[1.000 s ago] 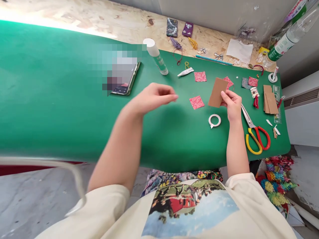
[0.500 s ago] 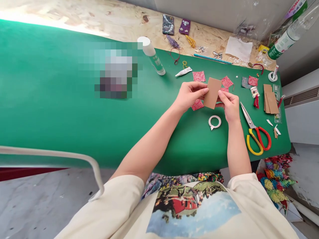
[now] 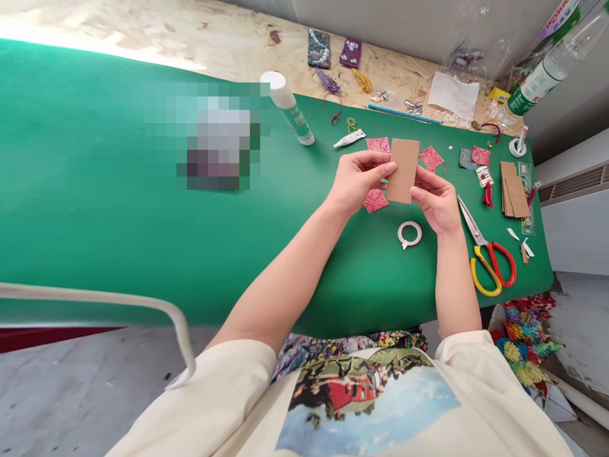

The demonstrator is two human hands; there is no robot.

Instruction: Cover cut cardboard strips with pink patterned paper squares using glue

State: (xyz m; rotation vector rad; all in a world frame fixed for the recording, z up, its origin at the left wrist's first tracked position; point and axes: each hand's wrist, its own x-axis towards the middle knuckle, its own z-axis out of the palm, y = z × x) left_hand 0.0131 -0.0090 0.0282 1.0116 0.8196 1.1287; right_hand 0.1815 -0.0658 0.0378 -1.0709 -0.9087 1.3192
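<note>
A small brown cardboard rectangle (image 3: 403, 171) is held up above the green table mat, its long side nearly upright. My left hand (image 3: 359, 181) pinches its left edge, thumb in front and fingers behind. At its right edge, my right hand (image 3: 438, 200) has the thumb near the lower corner and the fingers along the side. Behind and around the card lie red patterned fabric pieces (image 3: 376, 200), partly hidden by my hands. Just below rests a roll of white tape (image 3: 410, 235). Scissors (image 3: 486, 251) with one yellow and one red handle lie right of my right hand.
More cardboard pieces (image 3: 514, 190) lie at the right over a clear ruler. A glue stick (image 3: 290, 111) and a small white tube (image 3: 349, 138) are farther back. Decorated pieces with tassels (image 3: 318, 49) sit on the wooden board. A plastic bottle (image 3: 535, 86) leans at back right.
The cardboard has turned a little more upright and risen slightly. My right hand's thumb has slid down its right edge, and the fingers have spread along it.
</note>
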